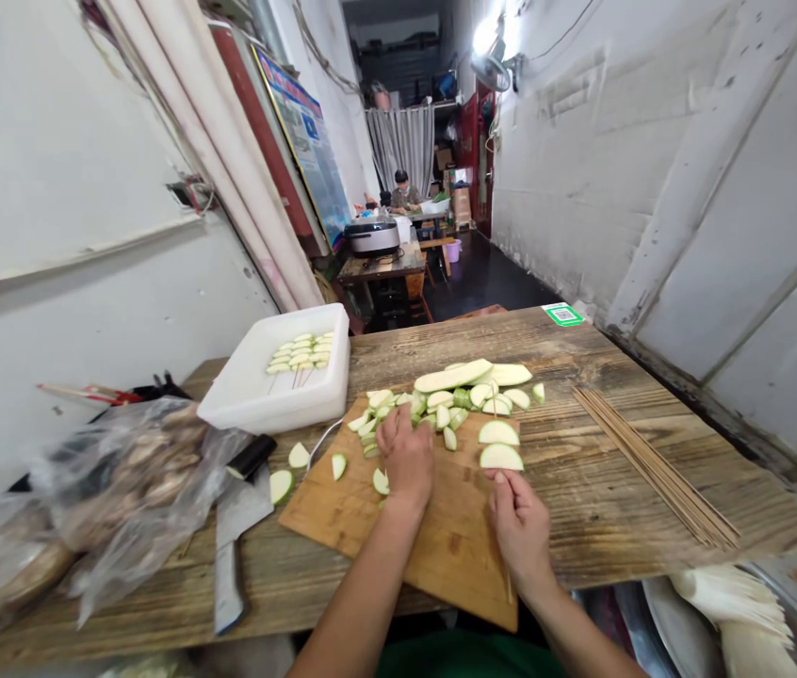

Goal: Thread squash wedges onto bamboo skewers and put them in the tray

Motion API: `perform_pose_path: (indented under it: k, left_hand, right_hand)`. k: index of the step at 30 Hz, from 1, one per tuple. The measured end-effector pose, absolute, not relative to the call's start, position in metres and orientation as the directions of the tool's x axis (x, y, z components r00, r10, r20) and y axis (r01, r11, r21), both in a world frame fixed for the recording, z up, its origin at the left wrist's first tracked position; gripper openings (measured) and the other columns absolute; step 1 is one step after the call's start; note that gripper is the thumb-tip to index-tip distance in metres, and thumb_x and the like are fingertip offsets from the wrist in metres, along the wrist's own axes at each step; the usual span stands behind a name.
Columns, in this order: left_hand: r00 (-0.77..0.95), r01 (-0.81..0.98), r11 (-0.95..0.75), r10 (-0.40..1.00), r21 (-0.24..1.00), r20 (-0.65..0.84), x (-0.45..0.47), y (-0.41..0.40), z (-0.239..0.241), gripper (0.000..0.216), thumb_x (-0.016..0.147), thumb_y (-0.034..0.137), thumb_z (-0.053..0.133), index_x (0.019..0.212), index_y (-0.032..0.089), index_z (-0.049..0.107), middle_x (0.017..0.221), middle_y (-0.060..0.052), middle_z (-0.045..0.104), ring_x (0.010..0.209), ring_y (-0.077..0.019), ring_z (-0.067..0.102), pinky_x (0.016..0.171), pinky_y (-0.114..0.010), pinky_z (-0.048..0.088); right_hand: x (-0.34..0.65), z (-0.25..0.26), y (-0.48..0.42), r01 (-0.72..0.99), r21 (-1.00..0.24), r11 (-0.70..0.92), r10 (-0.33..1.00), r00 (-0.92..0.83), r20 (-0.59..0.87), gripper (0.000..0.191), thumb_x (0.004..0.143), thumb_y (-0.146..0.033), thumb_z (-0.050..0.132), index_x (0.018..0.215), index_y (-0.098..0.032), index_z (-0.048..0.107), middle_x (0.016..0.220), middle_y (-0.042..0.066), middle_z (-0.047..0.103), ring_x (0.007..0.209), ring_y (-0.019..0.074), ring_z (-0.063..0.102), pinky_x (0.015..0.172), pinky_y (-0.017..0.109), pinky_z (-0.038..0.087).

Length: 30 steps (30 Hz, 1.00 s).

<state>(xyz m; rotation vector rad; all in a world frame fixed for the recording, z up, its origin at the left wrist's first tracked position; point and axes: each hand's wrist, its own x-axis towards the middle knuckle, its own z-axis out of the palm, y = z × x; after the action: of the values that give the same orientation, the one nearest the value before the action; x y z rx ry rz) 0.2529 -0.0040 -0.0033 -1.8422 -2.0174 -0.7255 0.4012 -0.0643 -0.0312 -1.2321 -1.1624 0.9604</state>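
My left hand (407, 454) rests with fingers curled on the pile of pale green zucchini slices (465, 394) lying on the wooden cutting board (363, 513). My right hand (520, 527) is closed in a pinch on a thin bamboo skewer (501, 482), just below two half-round slices (499, 445) at the board's right side. Whether my left hand grips a slice is hidden by the fingers.
A white tray (257, 400) with skewered slices stands at the back left. A bundle of bamboo skewers (653, 466) lies on the wooden table (610, 527) to the right. A cleaver (233, 541) and a plastic bag (122, 490) lie at the left. A person sits far down the corridor.
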Motion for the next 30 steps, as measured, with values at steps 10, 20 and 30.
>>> perform_pose_path:
  k: [10, 20, 30]
  left_hand:
    - [-0.123, 0.979, 0.031, 0.874, 0.2, 0.47, 0.258, -0.006, -0.006, 0.016, 0.08, 0.017, 0.049, 0.088, 0.021, 0.062, 0.086, -0.007, 0.063, 0.09, -0.0256, 0.05, 0.085, -0.045, 0.028]
    - [-0.138, 0.971, 0.026, 0.871, 0.236, 0.472, 0.252, 0.002, -0.012, 0.012, 0.077, 0.02, 0.055, 0.087, 0.02, 0.062, 0.084, -0.006, 0.063, 0.086, -0.024, 0.05, 0.082, -0.041, 0.029]
    - [-0.16, 0.972, 0.059, 0.875, 0.226, 0.457, 0.257, 0.0, -0.009, 0.014, 0.079, 0.017, 0.05, 0.086, 0.018, 0.062, 0.084, -0.007, 0.062, 0.088, -0.0242, 0.05, 0.086, -0.043, 0.029]
  right_hand:
    - [0.402, -0.033, -0.063, 0.092, -0.985, 0.145, 0.969, 0.186, 0.16, 0.035, 0.087, -0.043, 0.043, 0.089, -0.013, 0.062, 0.051, -0.004, 0.046, 0.044, 0.0097, 0.039, 0.042, 0.02, 0.03]
    - [0.402, -0.034, -0.062, 0.086, -0.988, 0.125, 0.973, 0.186, 0.139, 0.034, 0.087, -0.042, 0.043, 0.09, -0.013, 0.061, 0.052, -0.004, 0.045, 0.045, 0.0098, 0.039, 0.041, 0.019, 0.028]
    - [0.401, -0.033, -0.063, 0.088, -0.988, 0.124, 0.973, 0.184, 0.139, 0.036, 0.086, -0.044, 0.044, 0.09, -0.012, 0.061, 0.052, -0.005, 0.043, 0.046, 0.0097, 0.038, 0.043, 0.02, 0.029]
